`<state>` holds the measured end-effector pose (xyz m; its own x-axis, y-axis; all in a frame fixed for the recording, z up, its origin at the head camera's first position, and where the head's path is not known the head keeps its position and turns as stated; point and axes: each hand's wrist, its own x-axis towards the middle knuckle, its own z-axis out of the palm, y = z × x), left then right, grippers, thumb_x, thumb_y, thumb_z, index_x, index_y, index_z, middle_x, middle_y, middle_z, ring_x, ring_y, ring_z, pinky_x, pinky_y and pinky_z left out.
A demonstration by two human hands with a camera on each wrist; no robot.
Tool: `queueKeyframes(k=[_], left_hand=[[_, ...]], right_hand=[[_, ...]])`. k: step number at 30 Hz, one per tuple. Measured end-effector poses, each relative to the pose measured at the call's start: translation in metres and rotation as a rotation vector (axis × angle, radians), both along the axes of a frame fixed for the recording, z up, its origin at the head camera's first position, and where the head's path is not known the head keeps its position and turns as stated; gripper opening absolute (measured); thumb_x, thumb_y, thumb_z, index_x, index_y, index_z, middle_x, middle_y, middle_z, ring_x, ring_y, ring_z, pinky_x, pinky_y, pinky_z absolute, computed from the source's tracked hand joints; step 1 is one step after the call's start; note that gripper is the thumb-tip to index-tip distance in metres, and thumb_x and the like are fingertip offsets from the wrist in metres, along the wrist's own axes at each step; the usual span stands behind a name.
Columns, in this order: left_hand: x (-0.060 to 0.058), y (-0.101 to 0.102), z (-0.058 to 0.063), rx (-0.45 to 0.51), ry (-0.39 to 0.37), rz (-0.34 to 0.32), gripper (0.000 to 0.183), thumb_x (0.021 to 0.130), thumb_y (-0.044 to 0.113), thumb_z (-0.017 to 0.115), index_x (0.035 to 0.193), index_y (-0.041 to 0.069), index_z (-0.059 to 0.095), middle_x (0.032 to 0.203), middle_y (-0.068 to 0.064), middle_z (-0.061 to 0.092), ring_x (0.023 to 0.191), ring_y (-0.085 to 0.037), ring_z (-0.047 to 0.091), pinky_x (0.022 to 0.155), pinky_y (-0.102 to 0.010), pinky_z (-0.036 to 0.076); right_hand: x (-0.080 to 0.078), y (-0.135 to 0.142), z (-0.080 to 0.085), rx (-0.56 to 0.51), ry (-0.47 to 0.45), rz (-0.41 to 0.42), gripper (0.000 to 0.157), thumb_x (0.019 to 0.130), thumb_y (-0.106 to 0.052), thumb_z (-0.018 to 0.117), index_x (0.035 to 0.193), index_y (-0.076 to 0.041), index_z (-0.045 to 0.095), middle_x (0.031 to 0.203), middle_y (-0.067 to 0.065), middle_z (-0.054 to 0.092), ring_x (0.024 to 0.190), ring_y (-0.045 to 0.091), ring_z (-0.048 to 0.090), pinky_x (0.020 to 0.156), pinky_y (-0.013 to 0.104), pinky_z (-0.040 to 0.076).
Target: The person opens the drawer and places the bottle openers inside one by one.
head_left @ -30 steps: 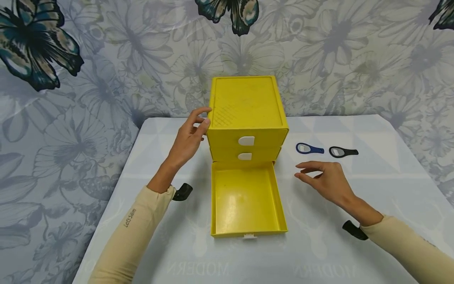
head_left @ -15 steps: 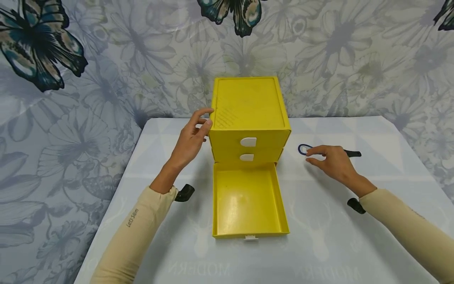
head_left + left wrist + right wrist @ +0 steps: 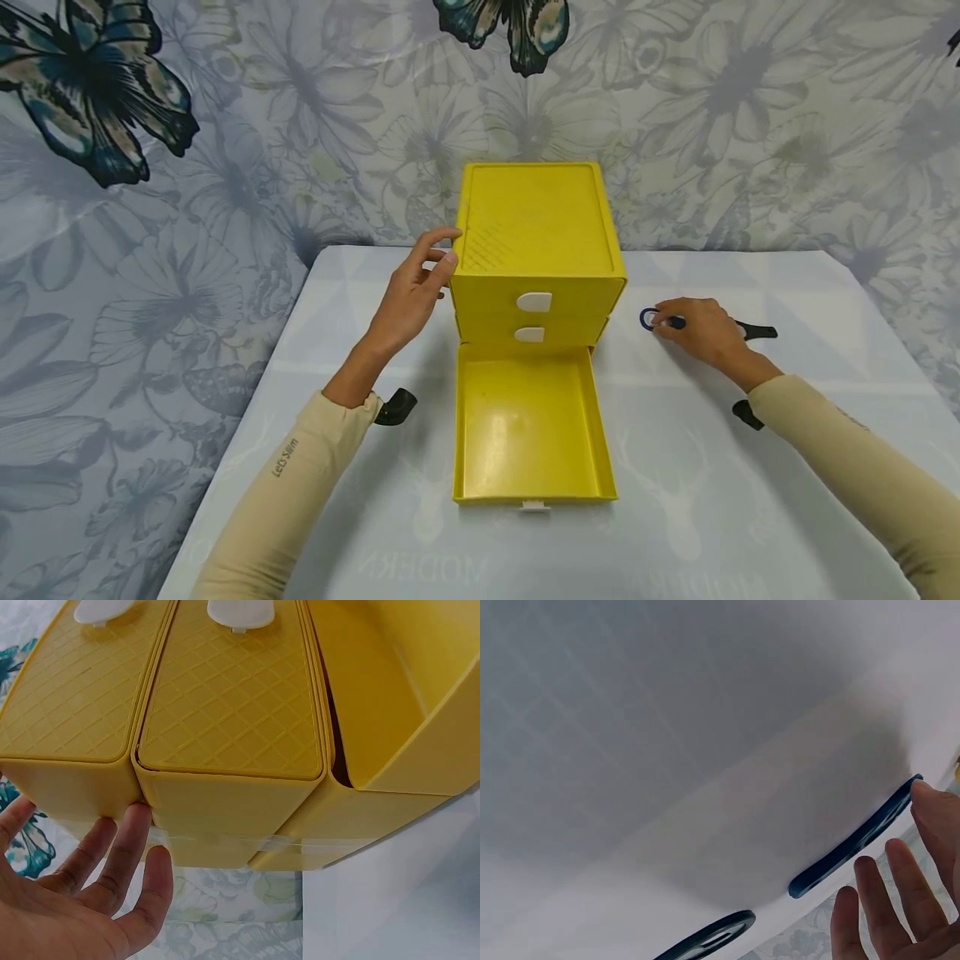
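Observation:
My left hand [image 3: 408, 292] rests against the left side of a yellow drawer unit [image 3: 536, 217], its fingertips on the side wall and top edge. In the left wrist view several fingers [image 3: 124, 847] lie loosely along that wall. The bottom drawer [image 3: 534, 425] is pulled out; the two drawers above it, with white pull tabs, are in place. At the right, my right hand [image 3: 701, 329] pinches the oval ring head of a blue short-handled tool [image 3: 855, 840] between thumb and finger, low over the table. A similar black tool [image 3: 757, 331] lies beside it, partly hidden by the hand.
The white patterned table [image 3: 420, 533] stands against a floral wall covering [image 3: 300, 108] with butterfly shapes. Yellow sleeves cover both forearms, and a black wrist device [image 3: 396, 407] sticks out beside the left wrist.
My right hand has moved forward over the tools and taken the blue one by its ring head. The left hand stays at the drawer unit; the head view has shifted slightly.

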<state>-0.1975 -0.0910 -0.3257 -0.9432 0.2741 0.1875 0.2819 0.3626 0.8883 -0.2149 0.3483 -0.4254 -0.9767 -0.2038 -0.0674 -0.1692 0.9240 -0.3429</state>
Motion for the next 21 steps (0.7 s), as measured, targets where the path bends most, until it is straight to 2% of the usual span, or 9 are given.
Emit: queueKeyframes(k=[8,21], left_hand=[[0.0007,0.0001,0.0003,-0.023,0.003,0.005,0.044,0.106,0.048,0.041,0.149,0.036,0.04,0.134,-0.012,0.052,0.099,-0.03,0.062,0.089,-0.046,0.052],[0.0012,0.0008,0.0005,-0.018,-0.001,0.008,0.042,0.107,0.044,0.041,0.149,0.036,0.04,0.132,-0.011,0.052,0.1,-0.031,0.062,0.089,-0.047,0.052]], right_hand=[[-0.0022,0.0003,-0.0062,0.002,-0.026,0.012,0.024,0.096,-0.02,0.067,0.114,-0.006,0.075,0.137,0.027,0.058,0.127,0.051,0.05,0.102,0.066,0.04],[0.0018,0.0014,-0.0086,-0.013,0.022,0.059,0.016,0.094,-0.016,0.069,0.103,-0.005,0.077,0.132,0.028,0.061,0.124,0.05,0.052,0.106,0.067,0.036]])
